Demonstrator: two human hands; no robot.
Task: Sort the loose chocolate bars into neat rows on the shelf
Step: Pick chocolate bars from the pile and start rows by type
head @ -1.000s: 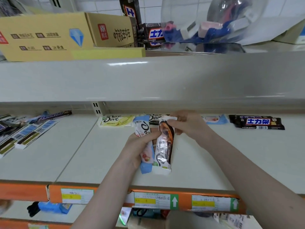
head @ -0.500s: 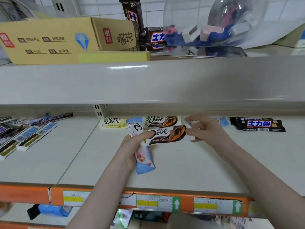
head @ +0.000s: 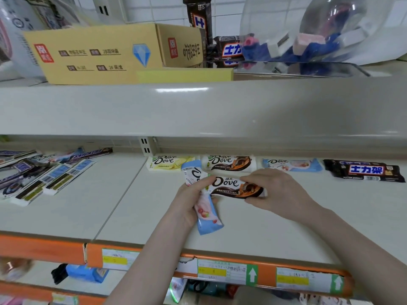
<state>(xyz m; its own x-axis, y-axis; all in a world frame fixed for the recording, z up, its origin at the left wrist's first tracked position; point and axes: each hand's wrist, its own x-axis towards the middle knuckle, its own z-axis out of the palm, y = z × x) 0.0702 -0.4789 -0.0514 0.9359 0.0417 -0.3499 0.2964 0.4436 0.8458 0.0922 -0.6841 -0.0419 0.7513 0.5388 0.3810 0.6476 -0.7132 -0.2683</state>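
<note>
The brown Dove bar (head: pixel 236 187) was in my two hands over the middle of the shelf (head: pixel 275 230), its long axis lying left to right, parallel with the shelf's back edge and with the row already laid there. My right hand (head: pixel 279 192) pinched its right end, thumb under and fingers curled over the top, while my left hand (head: pixel 189 202) steadied its left end and also clasped a pale blue strawberry bar (head: pixel 206 213), which pointed the other way, one end toward the shelf's front edge and the other up behind the brown one. Just behind the grip, along the back edge, lay a yellow Dove bar (head: pixel 168 162), a second brown Dove bar (head: pixel 229 163), a blue Dove bar (head: pixel 291 165) and, toward the right end, a black bar with a blue label (head: pixel 363 171). The held brown bar sat directly in front of its twin and was already turned the same way, so I judged the coming move to be a short lowering straight down, with the right hand the nearer and better placed to set it, since the left was occupied with two wrappers. On the left section of the shelf a loose heap of Snickers bars (head: pixel 44 172) lay at mixed angles, well apart from my hands. I could not tell whether the brown bar touched the shelf.
</note>
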